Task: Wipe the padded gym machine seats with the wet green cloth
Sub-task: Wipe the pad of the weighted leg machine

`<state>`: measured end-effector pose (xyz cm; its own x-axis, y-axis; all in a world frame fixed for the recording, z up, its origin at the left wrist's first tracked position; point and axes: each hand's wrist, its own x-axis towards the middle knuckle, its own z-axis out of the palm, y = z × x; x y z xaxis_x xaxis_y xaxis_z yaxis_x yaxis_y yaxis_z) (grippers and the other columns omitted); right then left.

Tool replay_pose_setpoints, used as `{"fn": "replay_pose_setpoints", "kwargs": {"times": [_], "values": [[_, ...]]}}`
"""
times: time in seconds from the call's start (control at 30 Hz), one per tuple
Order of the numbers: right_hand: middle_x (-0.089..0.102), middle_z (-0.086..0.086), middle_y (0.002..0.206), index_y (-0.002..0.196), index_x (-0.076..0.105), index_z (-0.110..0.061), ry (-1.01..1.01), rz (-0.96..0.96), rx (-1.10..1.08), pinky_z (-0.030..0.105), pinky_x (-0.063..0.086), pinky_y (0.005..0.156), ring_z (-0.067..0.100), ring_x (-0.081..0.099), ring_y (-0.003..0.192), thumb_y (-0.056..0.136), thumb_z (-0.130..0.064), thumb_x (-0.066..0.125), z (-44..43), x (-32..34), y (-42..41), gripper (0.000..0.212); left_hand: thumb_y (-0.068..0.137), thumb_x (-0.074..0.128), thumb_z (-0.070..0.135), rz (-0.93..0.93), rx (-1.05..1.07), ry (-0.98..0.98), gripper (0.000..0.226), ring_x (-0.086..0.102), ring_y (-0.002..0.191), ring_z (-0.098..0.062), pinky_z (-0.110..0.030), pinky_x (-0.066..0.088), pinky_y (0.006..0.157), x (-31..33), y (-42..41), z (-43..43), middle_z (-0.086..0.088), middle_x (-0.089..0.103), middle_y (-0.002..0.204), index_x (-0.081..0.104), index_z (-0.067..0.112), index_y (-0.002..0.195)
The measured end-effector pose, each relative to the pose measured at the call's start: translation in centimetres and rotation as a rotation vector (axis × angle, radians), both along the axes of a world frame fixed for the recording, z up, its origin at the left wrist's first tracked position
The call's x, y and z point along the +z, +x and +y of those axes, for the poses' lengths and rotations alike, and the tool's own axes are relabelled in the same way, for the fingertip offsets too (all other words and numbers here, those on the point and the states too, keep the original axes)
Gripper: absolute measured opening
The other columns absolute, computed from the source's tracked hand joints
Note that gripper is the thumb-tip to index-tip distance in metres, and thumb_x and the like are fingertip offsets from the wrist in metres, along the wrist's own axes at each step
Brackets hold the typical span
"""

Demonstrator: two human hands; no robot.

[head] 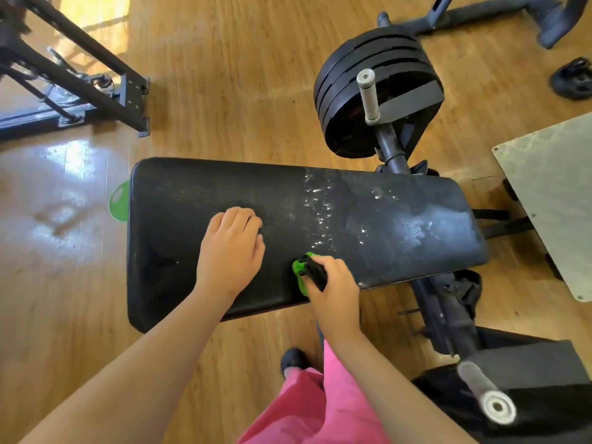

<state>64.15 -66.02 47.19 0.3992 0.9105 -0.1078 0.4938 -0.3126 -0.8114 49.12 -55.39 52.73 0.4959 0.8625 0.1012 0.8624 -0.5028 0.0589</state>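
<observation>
A person leans over a black padded seat [224, 187] on a wooden floor [240, 75]. Their left hand [229, 251] rests flat on the padding, holding nothing. Their right hand [333, 283] has a closed grip on the bunched wet green cloth [300, 272], pressed near the seat's front edge. Wet streaks glisten to the right, and stacked weight plates [378, 91] stand beyond.

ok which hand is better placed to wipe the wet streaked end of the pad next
Right. The right hand already grips the green cloth beside the wet streaks; the left hand rests empty on the seat pad.

Green cloth [300, 273] mostly inside fist.
</observation>
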Motion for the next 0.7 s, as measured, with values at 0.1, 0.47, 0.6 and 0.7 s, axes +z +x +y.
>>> {"fn": "replay_pose_setpoints", "kwargs": {"times": [0.1, 0.47, 0.6, 0.7], "values": [[0.061, -0.004, 0.100, 0.110, 0.066, -0.017, 0.061, 0.035, 0.066, 0.030, 0.049, 0.083, 0.015, 0.058, 0.096, 0.082, -0.013, 0.074, 2.0, 0.5, -0.6, 0.030, 0.090, 0.057, 0.018, 0.015, 0.016, -0.008, 0.021, 0.055, 0.110, -0.023, -0.039, 0.041, 0.097, 0.1, 0.0, 0.0, -0.004, 0.062, 0.111, 0.065, 0.011, 0.108], [0.059, -0.006, 0.100, 0.110, 0.065, -0.018, -0.009, 0.014, -0.012, 0.026, 0.045, 0.085, 0.013, 0.056, 0.098, 0.085, -0.013, 0.069, 2.2, -1.8, 4.4, 0.026, 0.090, 0.055, 0.020, 0.116, 0.025, -0.008, 0.025, 0.053, 0.114, -0.026, -0.042, 0.040, 0.098, -0.1, 0.4, 0.1, -0.006, 0.061, 0.117, 0.063, 0.010, 0.112], [0.059, -0.004, 0.102, 0.113, 0.064, -0.016, -0.079, 0.001, -0.047, 0.026, 0.044, 0.085, 0.017, 0.057, 0.101, 0.087, -0.014, 0.068, 1.9, -2.3, 6.3, 0.026, 0.091, 0.055, 0.020, 0.136, 0.027, -0.009, 0.026, 0.053, 0.114, -0.026, -0.042, 0.040, 0.098, -0.1, 0.4, 0.1, -0.007, 0.061, 0.118, 0.063, 0.010, 0.113], [0.057, -0.006, 0.100, 0.113, 0.064, -0.015, -0.096, 0.005, -0.073, 0.024, 0.040, 0.082, 0.017, 0.056, 0.100, 0.087, -0.016, 0.069, 2.1, -1.8, 5.5, 0.027, 0.090, 0.056, 0.020, 0.143, 0.035, -0.007, 0.027, 0.053, 0.114, -0.027, -0.042, 0.041, 0.097, -0.1, 0.6, 0.1, -0.007, 0.062, 0.118, 0.064, 0.009, 0.113]]}}
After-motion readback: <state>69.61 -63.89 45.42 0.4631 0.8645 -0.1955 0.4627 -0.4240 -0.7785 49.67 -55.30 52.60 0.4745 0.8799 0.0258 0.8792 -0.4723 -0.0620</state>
